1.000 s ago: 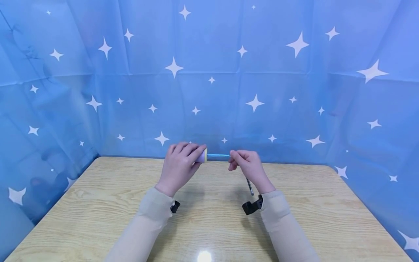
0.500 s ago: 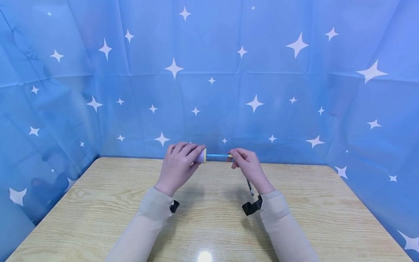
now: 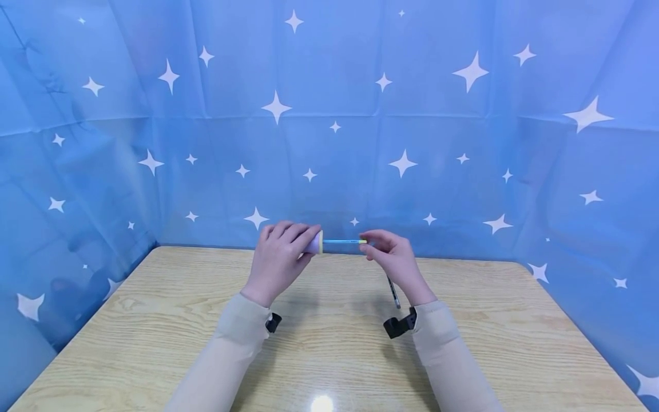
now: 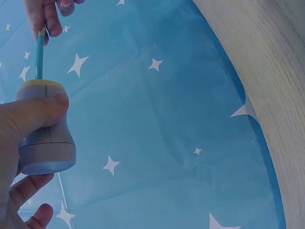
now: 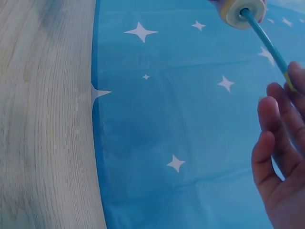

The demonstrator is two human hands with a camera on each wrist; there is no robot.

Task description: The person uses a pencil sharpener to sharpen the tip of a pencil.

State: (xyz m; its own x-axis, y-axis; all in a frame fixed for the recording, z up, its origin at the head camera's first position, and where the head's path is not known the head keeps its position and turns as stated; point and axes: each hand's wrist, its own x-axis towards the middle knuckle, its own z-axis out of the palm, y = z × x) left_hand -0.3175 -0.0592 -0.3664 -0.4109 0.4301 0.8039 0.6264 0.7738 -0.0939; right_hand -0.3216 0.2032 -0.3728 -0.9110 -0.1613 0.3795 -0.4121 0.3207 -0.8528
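In the head view my left hand grips a lilac, waisted pencil sharpener with a yellow rim, over the table's far edge. The left wrist view shows the thumb across the sharpener's side. A light blue pencil runs level out of the round hole in the sharpener's end face. The pencil's other end is yellow, and my right hand holds that end between thumb and fingertips. The pencil's point is hidden inside the sharpener. In the right wrist view, the right hand's other fingers are spread loosely below the pencil.
A dark pencil lies on the wooden table beside the right wrist, partly hidden by it. A blue curtain with white stars hangs behind the table and at both sides.
My right thumb and fingertips have shifted on the pencil's end, spreading slightly, so more of the yellow end shows. The left hand and the sharpener stay nearly in place.
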